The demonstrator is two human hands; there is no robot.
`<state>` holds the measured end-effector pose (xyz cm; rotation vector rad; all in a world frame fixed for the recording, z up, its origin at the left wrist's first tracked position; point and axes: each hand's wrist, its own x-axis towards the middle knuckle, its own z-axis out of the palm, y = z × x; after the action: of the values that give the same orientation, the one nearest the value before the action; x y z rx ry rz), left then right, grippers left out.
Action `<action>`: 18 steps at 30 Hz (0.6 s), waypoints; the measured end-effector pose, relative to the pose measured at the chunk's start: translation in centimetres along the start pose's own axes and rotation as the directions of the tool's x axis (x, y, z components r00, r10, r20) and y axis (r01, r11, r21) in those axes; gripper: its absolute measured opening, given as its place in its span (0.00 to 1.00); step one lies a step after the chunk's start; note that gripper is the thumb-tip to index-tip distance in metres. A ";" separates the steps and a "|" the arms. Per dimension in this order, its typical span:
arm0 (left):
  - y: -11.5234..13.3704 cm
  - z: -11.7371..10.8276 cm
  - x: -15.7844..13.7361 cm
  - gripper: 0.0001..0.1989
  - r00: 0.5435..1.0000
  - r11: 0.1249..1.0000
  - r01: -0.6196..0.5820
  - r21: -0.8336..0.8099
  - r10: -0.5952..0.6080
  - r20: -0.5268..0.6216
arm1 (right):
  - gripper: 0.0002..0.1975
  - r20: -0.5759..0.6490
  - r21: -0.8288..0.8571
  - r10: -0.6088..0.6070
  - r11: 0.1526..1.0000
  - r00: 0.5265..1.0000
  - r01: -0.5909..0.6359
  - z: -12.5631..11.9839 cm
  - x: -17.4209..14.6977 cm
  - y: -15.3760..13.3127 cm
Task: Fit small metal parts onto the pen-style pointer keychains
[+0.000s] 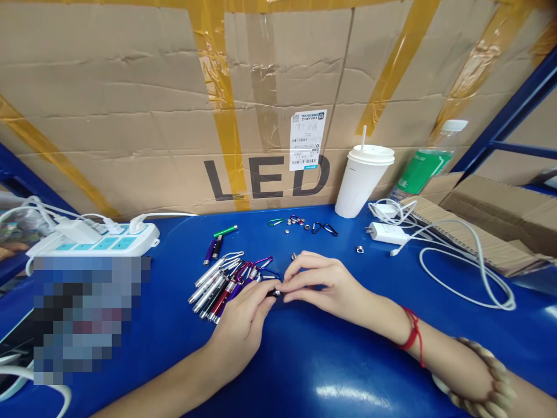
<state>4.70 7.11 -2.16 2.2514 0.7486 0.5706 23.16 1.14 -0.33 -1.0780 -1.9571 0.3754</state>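
My left hand (243, 313) is closed around a small black penlight (273, 292), and most of its body is hidden by the fingers. A silvery end shows between the two hands. At that end, my right hand (319, 281) has its thumb and fingertips pinched together; what exactly they grip is hidden. Just beyond the left hand lies a pile of metal penlights (213, 293) in silver, black, red and purple, several with carabiner clips (263, 261). A small metal piece (293, 256) sits by the right fingers.
Behind the pile lie a green penlight (225, 230) and two dark ones. Button cells (287, 231) and loose carabiners (331, 230) are scattered farther back. A white cup (363, 183), bottle (420, 168), charger (387, 233) and open carton (496, 232) stand right; a power strip (143, 235) left.
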 end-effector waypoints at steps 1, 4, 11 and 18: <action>0.0 0.0 0.0 0.16 1.000 1.000 -0.007 0.003 0.007 0.003 | 0.09 0.034 -0.015 -0.014 1.000 0.999 0.015 -0.3 0.0 0.1; 0.1 -0.1 0.1 0.16 0.999 0.999 -0.036 0.012 0.036 0.013 | 0.09 0.099 -0.034 -0.018 0.999 0.995 0.021 -0.9 0.1 0.3; -0.1 0.0 0.1 0.16 0.990 0.992 -0.127 0.004 0.126 0.067 | 0.08 0.151 0.004 -0.006 1.000 0.989 0.006 -1.1 0.2 -0.1; -0.1 -0.1 0.1 0.13 0.987 0.996 -0.081 -0.022 0.083 0.134 | 0.07 0.092 0.037 -0.035 0.999 0.995 0.032 -0.1 -0.4 0.7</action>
<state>4.65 7.27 -2.21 2.2883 0.5836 0.4561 23.70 1.23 -0.86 -1.0204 -2.0401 0.4472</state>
